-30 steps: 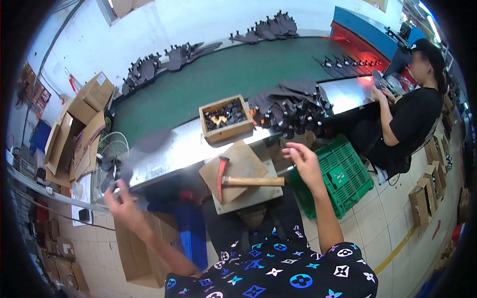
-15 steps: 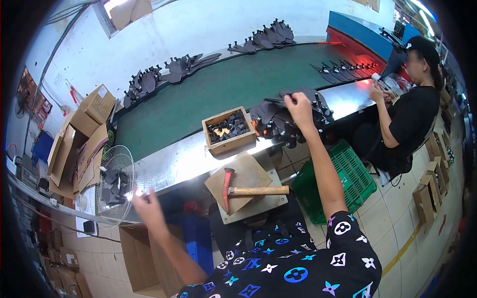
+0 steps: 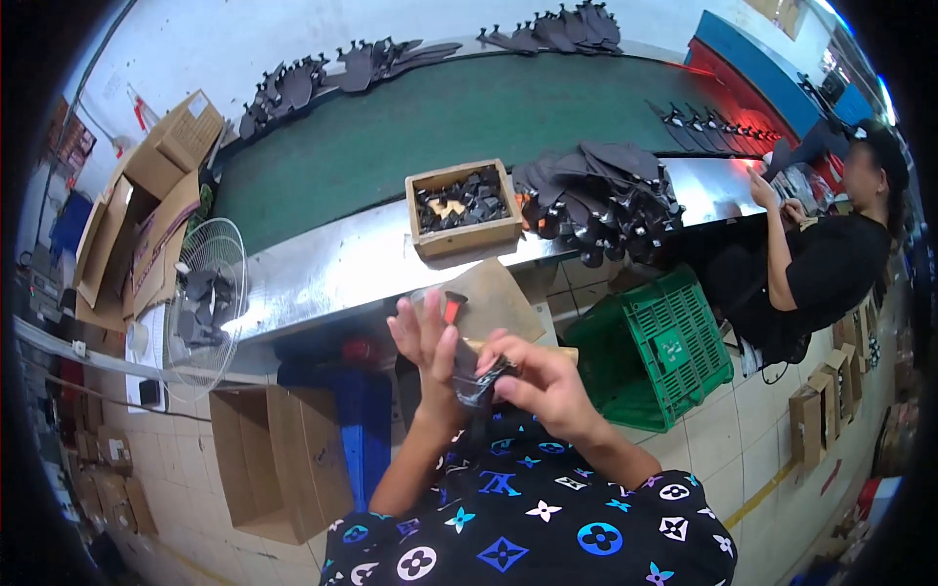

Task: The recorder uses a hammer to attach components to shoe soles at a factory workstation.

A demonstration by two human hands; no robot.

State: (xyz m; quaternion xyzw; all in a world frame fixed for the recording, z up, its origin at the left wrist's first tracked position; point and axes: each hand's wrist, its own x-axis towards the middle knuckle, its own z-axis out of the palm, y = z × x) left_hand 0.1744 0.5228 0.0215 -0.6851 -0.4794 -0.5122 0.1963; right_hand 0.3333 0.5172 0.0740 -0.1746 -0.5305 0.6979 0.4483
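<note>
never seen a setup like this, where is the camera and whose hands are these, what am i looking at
There is no robot here: these are a person's bare hands, seen from above by a wide fisheye camera worn on their head, which is why straight edges bend. The left hand has its fingers spread; the right hand pinches a dark piece between the two. How the left one supports it is hard to tell.

Beyond them, a red-headed hammer lies on a tan board, partly hidden. On the metal ledge sit a wooden box of small parts and, right of it, a dark pile. A co-worker sits at the right.
</note>
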